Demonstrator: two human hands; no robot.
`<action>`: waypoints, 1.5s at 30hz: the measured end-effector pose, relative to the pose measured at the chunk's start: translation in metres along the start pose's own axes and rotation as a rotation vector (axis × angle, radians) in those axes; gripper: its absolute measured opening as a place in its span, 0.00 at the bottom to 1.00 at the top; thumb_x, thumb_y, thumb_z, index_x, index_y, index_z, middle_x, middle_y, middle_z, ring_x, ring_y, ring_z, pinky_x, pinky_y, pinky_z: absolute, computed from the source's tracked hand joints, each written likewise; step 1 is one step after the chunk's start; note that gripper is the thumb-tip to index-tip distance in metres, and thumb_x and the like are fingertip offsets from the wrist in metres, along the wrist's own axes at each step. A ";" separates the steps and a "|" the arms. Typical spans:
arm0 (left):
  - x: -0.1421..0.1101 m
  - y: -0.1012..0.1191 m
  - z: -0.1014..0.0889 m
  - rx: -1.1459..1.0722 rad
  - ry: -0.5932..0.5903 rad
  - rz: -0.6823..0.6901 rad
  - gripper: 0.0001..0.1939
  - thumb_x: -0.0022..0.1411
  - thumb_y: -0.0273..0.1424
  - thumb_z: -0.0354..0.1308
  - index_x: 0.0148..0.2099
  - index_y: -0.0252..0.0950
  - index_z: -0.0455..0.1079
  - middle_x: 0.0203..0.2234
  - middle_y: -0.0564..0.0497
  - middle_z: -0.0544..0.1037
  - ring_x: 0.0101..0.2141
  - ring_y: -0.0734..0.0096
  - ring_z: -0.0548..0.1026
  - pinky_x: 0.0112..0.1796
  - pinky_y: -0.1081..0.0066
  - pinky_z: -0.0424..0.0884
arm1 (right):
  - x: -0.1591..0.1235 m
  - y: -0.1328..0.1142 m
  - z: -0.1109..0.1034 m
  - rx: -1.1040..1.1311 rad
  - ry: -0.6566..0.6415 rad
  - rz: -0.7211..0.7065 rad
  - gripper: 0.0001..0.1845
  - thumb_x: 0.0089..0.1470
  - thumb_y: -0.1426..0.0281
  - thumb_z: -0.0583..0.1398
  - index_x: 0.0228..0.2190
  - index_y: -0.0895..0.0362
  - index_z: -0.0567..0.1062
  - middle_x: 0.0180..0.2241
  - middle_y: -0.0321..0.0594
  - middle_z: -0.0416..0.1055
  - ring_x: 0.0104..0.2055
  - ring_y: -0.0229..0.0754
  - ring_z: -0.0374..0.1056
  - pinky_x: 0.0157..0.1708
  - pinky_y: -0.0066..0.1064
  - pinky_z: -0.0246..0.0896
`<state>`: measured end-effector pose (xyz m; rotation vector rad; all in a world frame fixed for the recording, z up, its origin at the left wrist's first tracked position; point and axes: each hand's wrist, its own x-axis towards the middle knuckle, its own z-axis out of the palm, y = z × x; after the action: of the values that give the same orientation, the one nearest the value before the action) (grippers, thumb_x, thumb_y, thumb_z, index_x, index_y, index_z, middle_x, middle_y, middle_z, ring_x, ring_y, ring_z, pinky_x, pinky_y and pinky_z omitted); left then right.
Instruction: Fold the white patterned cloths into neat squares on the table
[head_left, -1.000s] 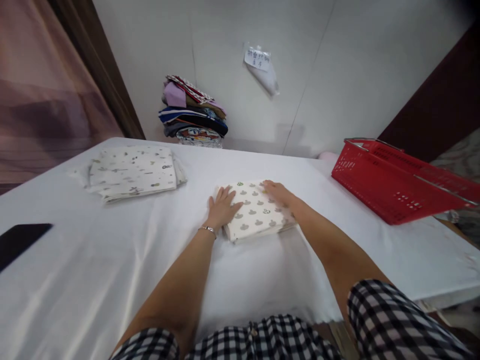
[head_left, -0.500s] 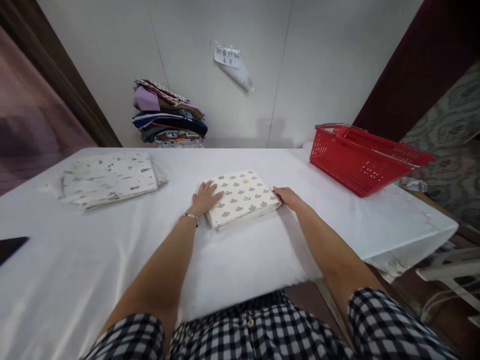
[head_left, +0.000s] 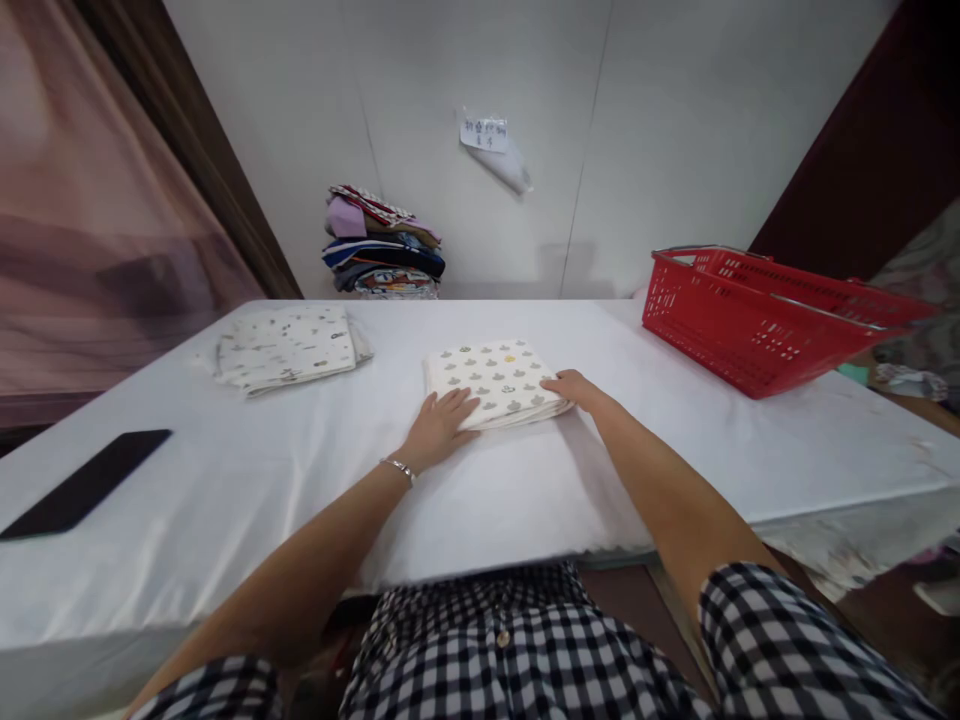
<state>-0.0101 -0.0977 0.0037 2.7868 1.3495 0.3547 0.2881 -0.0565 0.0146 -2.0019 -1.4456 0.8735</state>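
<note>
A folded white cloth (head_left: 491, 370) with grey cloud-like prints and one yellow print lies flat on the table in front of me. My left hand (head_left: 441, 430), a bracelet at its wrist, rests on the cloth's front left corner with fingers stretched out. At the front right corner, my right hand (head_left: 576, 388) grips the cloth's edge between thumb and fingers; part of that grip is hidden. Farther left lies another folded white cloth (head_left: 292, 345) with small dark prints, loosely stacked.
A red plastic basket (head_left: 750, 330) stands at the back right. Behind the table, by the wall, rises a pile of folded clothes (head_left: 386, 245). A flat black object (head_left: 86, 483) lies at the left on the white-covered table (head_left: 510, 500). A paper note (head_left: 484, 133) hangs on the wall.
My left hand has slid from the cloth's left edge to its front left corner. The right hand stays at the right corner. The view has shifted left, showing more of the black object.
</note>
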 end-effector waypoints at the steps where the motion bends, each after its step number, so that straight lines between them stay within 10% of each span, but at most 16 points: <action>1: 0.000 -0.004 0.000 0.009 0.006 0.005 0.27 0.62 0.45 0.46 0.62 0.46 0.53 0.62 0.50 0.54 0.61 0.62 0.50 0.59 0.56 0.40 | -0.003 0.002 0.000 0.007 -0.003 -0.011 0.21 0.44 0.61 0.63 0.38 0.63 0.75 0.42 0.50 0.72 0.42 0.49 0.68 0.38 0.31 0.60; 10: -0.008 -0.022 0.002 0.008 0.057 0.086 0.28 0.61 0.47 0.46 0.62 0.45 0.53 0.60 0.48 0.57 0.59 0.61 0.54 0.58 0.53 0.46 | -0.027 0.018 0.005 -0.186 0.116 -0.089 0.34 0.50 0.56 0.56 0.56 0.58 0.61 0.53 0.50 0.64 0.53 0.53 0.61 0.50 0.40 0.56; 14: -0.015 -0.017 0.008 -0.010 0.151 0.090 0.27 0.61 0.45 0.48 0.60 0.43 0.56 0.59 0.48 0.60 0.58 0.62 0.57 0.58 0.54 0.46 | -0.047 0.018 0.010 -0.206 0.283 -0.543 0.26 0.55 0.55 0.52 0.53 0.53 0.65 0.51 0.44 0.66 0.53 0.49 0.60 0.51 0.41 0.56; 20: -0.013 -0.012 0.013 -0.050 0.213 0.111 0.21 0.62 0.41 0.48 0.56 0.42 0.62 0.55 0.48 0.65 0.56 0.64 0.61 0.57 0.56 0.50 | -0.063 0.009 0.027 -0.325 0.120 -1.051 0.22 0.53 0.55 0.56 0.46 0.53 0.71 0.46 0.42 0.70 0.50 0.47 0.62 0.51 0.41 0.53; 45: -0.017 -0.016 0.013 0.127 0.314 0.192 0.16 0.65 0.29 0.43 0.51 0.39 0.67 0.48 0.48 0.73 0.50 0.67 0.68 0.52 0.59 0.61 | -0.065 0.013 0.064 -0.349 0.291 -1.034 0.08 0.56 0.68 0.54 0.34 0.56 0.73 0.39 0.42 0.72 0.42 0.44 0.63 0.43 0.37 0.57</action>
<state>-0.0299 -0.1002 -0.0142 3.0765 1.1899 0.7678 0.2338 -0.1204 -0.0237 -1.1777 -2.1735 -0.1155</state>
